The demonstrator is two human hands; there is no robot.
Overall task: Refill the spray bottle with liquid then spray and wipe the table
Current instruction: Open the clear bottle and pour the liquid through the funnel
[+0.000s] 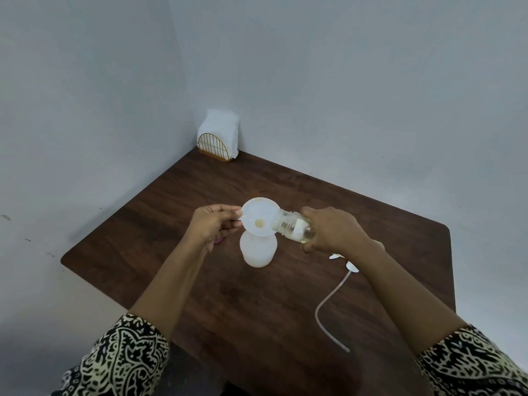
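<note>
Right grip (328,230) tilts clear bottle (291,224) into funnel (258,218), pinched by left grip (213,225).

head view: your one camera | looks forward and down from above | close over the table (285,310) | faces the wall corner

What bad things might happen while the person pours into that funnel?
1. The clear bottle in the right hand rests its mouth on the funnel rim; a tilt too far could spill liquid onto the table.
2. The left hand only pinches the funnel edge, so it might tip off the white spray bottle.
3. The right forearm hovers over the loose sprayer tube and could knock it.
</note>
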